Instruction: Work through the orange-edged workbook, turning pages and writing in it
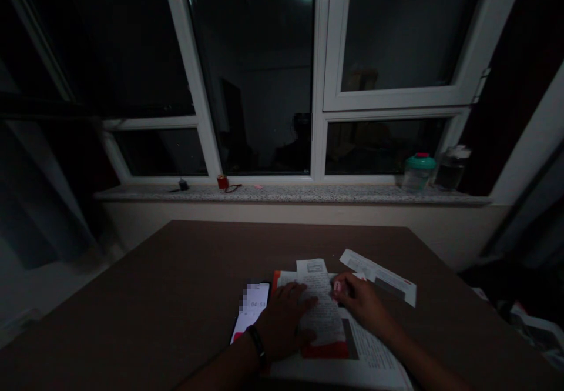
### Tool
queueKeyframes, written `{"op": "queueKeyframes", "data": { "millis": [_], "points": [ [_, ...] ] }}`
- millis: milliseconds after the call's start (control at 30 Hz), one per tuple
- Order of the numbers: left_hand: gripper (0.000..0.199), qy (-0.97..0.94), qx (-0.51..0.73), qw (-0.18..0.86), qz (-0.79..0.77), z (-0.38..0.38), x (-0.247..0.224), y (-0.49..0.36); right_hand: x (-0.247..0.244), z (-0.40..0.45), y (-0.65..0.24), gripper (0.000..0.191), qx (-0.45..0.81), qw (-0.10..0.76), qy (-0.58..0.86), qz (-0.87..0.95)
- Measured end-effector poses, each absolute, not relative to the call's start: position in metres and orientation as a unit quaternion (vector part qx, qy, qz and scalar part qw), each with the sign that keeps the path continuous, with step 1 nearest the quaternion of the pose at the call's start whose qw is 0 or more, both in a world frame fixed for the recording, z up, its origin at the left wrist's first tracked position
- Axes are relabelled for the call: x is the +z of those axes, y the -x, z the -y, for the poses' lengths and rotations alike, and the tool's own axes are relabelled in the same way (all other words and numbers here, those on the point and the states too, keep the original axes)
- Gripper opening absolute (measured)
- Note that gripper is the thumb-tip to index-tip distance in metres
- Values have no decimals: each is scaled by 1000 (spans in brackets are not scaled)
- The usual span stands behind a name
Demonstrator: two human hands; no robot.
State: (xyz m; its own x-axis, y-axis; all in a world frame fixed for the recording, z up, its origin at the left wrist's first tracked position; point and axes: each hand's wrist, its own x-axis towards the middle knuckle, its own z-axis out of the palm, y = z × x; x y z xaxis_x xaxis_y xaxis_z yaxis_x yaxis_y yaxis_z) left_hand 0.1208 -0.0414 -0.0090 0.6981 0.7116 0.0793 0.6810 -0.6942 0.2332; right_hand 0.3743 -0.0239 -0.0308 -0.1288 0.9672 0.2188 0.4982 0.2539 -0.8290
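My left hand (285,319), in a dark wristband, lies with its fingers spread on a narrow printed sheet (322,303). Under that sheet is a larger printed paper or magazine (374,360) with orange and red parts. At the sheet's right edge, my right hand (360,298) pinches a small pink object (337,287); its kind is not clear, since the fingers partly cover it. Left of the papers a phone (255,306) lies with its screen lit, showing a timer. Beyond my right hand rests a cut strip of printed paper (381,276).
All this lies on a brown table (198,273). Behind it, a speckled windowsill (308,193) carries a green-lidded container (418,173), a clear jar (450,170), a small red item (222,181) and a small dark bottle (183,184). Dark windows reflect the room.
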Motion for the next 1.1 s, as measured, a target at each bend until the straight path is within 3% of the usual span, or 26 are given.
{"op": "queueKeyframes", "data": {
  "millis": [200, 500, 900, 1100],
  "points": [
    [71, -917, 83, 98, -378, 41, -10, -121, -26, 21, -379, 12, 218, 302, 545, 751],
    [74, -913, 67, 104, -388, 41, -6, -123, -20, 28, -383, 12, 253, 228, 549, 763],
    [72, -915, 73, 105, -383, 42, -4, -122, -23, 28, -379, 21, 230, 269, 547, 759],
    [71, -917, 83, 100, -378, 42, -8, -123, -19, 30, -381, 16, 232, 257, 540, 767]
  ]
}}
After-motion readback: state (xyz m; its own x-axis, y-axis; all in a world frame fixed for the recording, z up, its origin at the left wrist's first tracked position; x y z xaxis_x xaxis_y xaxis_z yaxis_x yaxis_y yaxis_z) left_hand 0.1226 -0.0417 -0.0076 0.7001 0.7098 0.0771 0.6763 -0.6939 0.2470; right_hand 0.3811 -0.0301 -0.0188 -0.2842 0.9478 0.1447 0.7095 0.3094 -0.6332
